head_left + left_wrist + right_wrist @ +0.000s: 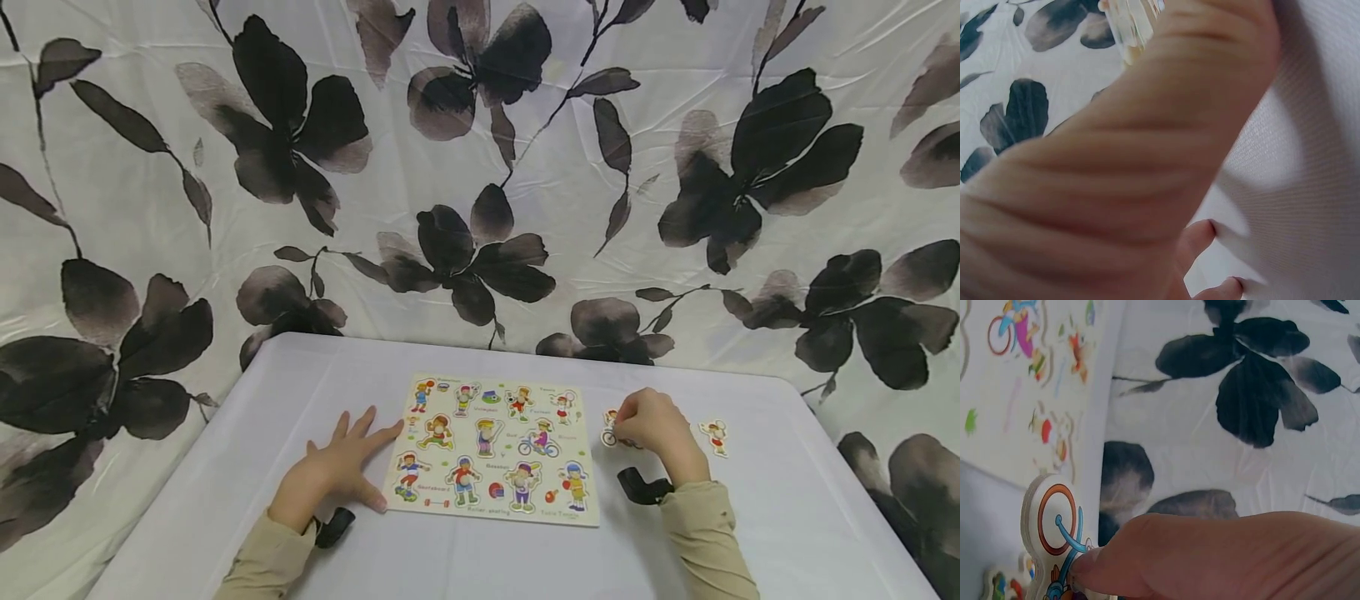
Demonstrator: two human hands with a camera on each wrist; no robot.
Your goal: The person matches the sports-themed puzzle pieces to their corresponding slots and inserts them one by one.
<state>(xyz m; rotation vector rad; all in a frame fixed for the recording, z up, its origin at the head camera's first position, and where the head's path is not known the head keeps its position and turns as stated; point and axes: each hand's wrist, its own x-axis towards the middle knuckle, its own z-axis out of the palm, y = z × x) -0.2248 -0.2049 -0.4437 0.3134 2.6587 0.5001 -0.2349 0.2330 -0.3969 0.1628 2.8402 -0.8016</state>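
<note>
A pale wooden picture puzzle board (468, 462) with sports figures lies on the white table. My left hand (330, 467) has its fingers spread, with index finger and thumb tips right at the board's left edge. In the left wrist view, the left hand's wrist and palm (1147, 150) fill most of the picture. Right of the board, my right hand (660, 429) pinches a bicycle puzzle piece (1054, 519). Its thumb (1116, 556) lies across the printed bike, hiding part of it. A figure-shaped puzzle piece (716, 437) lies to the right of this hand.
White cloth covers the table (322, 375). Behind it hangs a curtain (600, 208) printed with dark flowers. Black wrist devices (335, 527) sit at both wrists, close over the table. Another piece (999, 584) shows at the lower left of the right wrist view.
</note>
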